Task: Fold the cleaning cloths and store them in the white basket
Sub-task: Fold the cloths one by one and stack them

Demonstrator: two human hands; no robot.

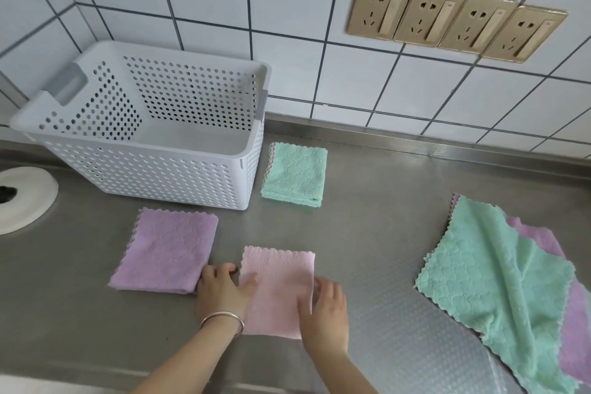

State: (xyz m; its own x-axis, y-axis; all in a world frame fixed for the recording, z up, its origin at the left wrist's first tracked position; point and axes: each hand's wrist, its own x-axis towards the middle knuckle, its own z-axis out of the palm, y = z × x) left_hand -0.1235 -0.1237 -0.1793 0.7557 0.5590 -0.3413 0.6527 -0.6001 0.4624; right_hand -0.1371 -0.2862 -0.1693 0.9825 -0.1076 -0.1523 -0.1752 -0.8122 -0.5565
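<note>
1. The left hand [220, 289] lies at the left edge of the pink cloth [277, 289]. Its thumb presses flat on the cloth, and the other fingers are bent at the cloth's upper left corner; I cannot tell if they pinch the edge or only touch it. A metal bracelet [223, 320] sits on this wrist.
2. The right hand [326, 310] lies at the right edge of the same cloth. The thumb side rests on the fabric, and the fingers are quite straight and relaxed, partly on the bench [367, 201]. This grip is apart and clamps nothing.
3. The pink cloth is folded to a tall rectangle and lies flat on the bench, between the two hands and touching both.
4. A folded purple cloth [169, 251] lies just left of the left hand, and its right lower corner is touching or almost touching the knuckles.
5. A folded green cloth [295, 173] lies farther back, just beside the right wall of the white basket [144, 166].
6. The basket stands upright at the back left of the bench, near the tiled wall [319, 73], and no cloth is visible inside it.
7. Well apart on the right, an unfolded green cloth [499, 281] lies wrinkled on top of an unfolded purple cloth [575, 329].
8. Four gold sockets [457, 17] are on the wall.
</note>
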